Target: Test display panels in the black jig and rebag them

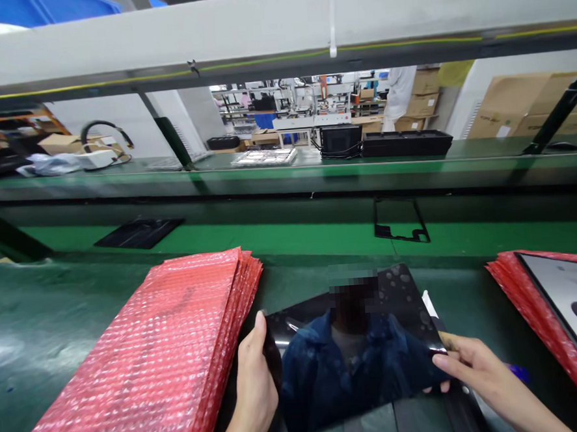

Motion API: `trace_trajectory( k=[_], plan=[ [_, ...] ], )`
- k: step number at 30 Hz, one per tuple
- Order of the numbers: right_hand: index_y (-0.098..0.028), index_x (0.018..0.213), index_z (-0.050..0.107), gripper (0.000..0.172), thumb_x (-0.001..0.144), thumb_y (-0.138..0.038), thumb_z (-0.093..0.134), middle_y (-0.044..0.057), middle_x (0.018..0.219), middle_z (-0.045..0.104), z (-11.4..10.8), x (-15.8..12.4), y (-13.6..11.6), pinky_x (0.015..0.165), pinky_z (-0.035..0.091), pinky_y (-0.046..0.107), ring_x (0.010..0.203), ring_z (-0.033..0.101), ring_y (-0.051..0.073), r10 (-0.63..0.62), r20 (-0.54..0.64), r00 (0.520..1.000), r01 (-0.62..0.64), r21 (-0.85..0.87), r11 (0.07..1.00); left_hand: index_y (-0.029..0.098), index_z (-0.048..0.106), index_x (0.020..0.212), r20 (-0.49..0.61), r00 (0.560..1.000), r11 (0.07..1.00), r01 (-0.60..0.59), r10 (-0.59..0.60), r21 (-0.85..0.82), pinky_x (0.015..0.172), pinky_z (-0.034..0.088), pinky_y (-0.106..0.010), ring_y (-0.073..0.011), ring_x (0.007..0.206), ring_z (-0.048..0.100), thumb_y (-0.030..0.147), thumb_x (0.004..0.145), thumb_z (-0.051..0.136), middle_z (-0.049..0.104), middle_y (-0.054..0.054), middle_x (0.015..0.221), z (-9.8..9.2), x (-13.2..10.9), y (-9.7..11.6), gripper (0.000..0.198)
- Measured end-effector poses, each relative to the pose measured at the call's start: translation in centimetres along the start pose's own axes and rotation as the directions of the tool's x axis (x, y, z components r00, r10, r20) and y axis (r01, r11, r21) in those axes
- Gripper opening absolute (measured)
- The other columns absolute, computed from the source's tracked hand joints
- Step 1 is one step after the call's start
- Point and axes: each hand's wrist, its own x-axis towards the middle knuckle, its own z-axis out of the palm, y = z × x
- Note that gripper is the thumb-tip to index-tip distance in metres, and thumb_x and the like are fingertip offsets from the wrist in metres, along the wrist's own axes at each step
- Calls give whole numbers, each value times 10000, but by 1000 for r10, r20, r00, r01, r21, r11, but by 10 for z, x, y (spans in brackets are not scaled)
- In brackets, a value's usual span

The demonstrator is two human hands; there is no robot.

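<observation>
Squarely between the two hands, above the counter (15,311), lies the glossy black panel (347,375), its long axis running left to right, with the right end angled a little farther from the wearer. The left hand (255,368) is closed on the left short edge, thumb up near the far corner, its fingers hidden. The right hand (466,361) pinches the near right corner, thumb on top and fingers below, close to a white tab (429,304) at the right edge. The hands are thus apart, each clamped on its own end of the panel. The relation that seems to count is sideways: the left hand is the nearer one to the red bubble-wrap stack (145,348), just beside its right side, and that stack's long axis slants away from the wearer, across the panel's. The right hand stands apart from the second red stack (533,305), on which a silver plate (562,297) lies.
</observation>
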Motion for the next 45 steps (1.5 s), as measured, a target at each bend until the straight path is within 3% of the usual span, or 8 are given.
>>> trace_trajectory(
  k=[10, 17, 21, 27, 31, 37, 41, 45],
  plan=[
    [-175, 725, 686, 485, 731, -654, 758, 68, 607, 647, 9, -6, -16, 520, 455, 259, 543, 611, 178, 47, -186, 981, -30, 97, 995, 153, 748, 705, 178, 975, 989, 143, -136, -23, 801, 580, -368, -309, 897, 734, 559, 502, 907, 769, -91, 764, 2, -4, 1, 481],
    [-186, 769, 680, 480, 722, -656, 769, 66, 627, 656, 8, -4, -24, 519, 454, 293, 571, 623, 209, 15, -419, 908, 42, 128, 991, 135, 763, 855, 573, 790, 976, 178, -217, 123, 588, 538, -257, -190, 651, 682, 442, 655, 874, 749, -77, 761, 7, -21, -3, 383],
    [-179, 803, 683, 470, 695, -618, 810, 51, 638, 655, 1, 11, -30, 488, 456, 285, 541, 627, 200, 27, -406, 914, 39, 154, 987, 133, 741, 845, 580, 795, 983, 172, -179, 68, 504, 528, -260, -196, 607, 674, 415, 643, 883, 738, -75, 747, 6, -19, -5, 375],
    [-144, 704, 657, 543, 471, -535, 953, 56, 605, 642, 26, 87, -86, 407, 427, 251, 472, 601, 176, 60, -267, 962, 1, 224, 975, 165, 700, 1024, 497, 866, 951, 203, -64, -232, 604, 552, -315, -318, 905, 736, 518, 748, 775, 774, -155, 982, -6, -15, 7, 454],
    [-153, 822, 660, 339, 779, -454, 811, 62, 745, 688, 82, 176, -111, 508, 493, 237, 602, 634, 149, 36, -265, 964, 20, 207, 978, 184, 598, 1284, 498, 867, 952, 137, 19, -275, 683, 538, -336, -309, 999, 710, 571, 805, 688, 742, -184, 1151, -11, -15, 4, 622],
    [-160, 1219, 604, 344, 968, -396, 613, 82, 1154, 634, 146, 268, -101, 801, 576, 389, 950, 645, 194, 101, -294, 951, -105, 0, 994, 123, 708, 1023, 601, 797, 976, 165, -49, -139, 661, 467, -282, -223, 771, 710, 525, 844, 666, 777, -149, 877, -12, -16, -14, 443],
    [-173, 1274, 582, 380, 961, -386, 621, 102, 1250, 604, 132, 283, -86, 876, 557, 438, 1042, 629, 226, 71, -408, 910, -202, -288, 936, 130, 720, 982, 634, 773, 969, 181, -33, -171, 632, 437, -266, -198, 709, 694, 549, 837, 669, 775, -127, 829, -14, -17, -19, 447],
    [-191, 1332, 557, 430, 953, -381, 631, 118, 1374, 534, 101, 282, -72, 972, 507, 508, 1181, 568, 273, -66, -550, 832, -326, -583, 744, 133, 726, 984, 649, 760, 970, 176, -25, -169, 661, 437, -274, -196, 733, 691, 524, 870, 641, 774, -121, 837, -15, -20, -15, 416]
  ],
)
